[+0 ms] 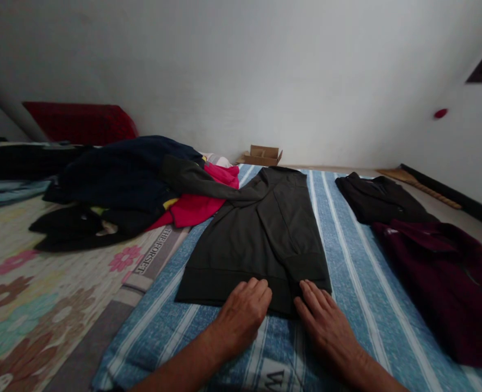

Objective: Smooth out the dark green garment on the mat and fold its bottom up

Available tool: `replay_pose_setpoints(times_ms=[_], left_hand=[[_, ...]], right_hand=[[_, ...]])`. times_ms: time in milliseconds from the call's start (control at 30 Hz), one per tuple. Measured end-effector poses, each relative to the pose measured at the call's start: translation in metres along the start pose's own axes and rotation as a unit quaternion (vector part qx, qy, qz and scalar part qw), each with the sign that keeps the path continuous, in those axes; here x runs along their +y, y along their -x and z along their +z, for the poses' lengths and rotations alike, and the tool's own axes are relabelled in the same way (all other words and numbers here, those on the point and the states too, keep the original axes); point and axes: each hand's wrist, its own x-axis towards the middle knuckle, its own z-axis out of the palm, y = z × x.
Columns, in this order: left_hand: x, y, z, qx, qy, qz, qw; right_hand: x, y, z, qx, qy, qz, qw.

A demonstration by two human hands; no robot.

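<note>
A dark grey sweatshirt [261, 234] lies flat on a blue striped sheet [347, 245], one sleeve stretched out to the left over a clothes pile. My left hand [243, 313] rests at its near hem with the fingers curled down onto the fabric edge. My right hand [325, 321] lies flat beside it, fingers straight and together, their tips touching the hem at the right.
A pile of navy, black and pink clothes [135, 185] sits at the left on a flowered cover [32, 305]. A maroon garment [449, 283] and a black one [379, 198] lie at the right. A small cardboard box [261, 155] stands by the wall.
</note>
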Motion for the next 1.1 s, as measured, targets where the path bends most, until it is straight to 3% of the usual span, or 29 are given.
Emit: replay_pose_setpoints(times_ms=[133,333,700,1100], left_hand=[[-0.006,0.002,0.007,0.023,-0.002,0.006,1.000],[-0.014,0.003,0.017,0.076,-0.013,-0.022,0.997],[-0.029,0.007,0.031,0.166,-0.053,-0.063,0.983],[-0.041,0.013,0.018,0.151,-0.078,-0.039,0.985]], right_hand=[[0.005,0.004,0.005,0.052,-0.011,0.012,0.999],[0.017,0.002,0.008,0.048,-0.061,-0.003,0.997],[0.032,-0.019,-0.011,-0.112,-0.113,-0.004,0.987],[0.040,-0.043,-0.055,-0.180,-0.138,-0.015,0.974]])
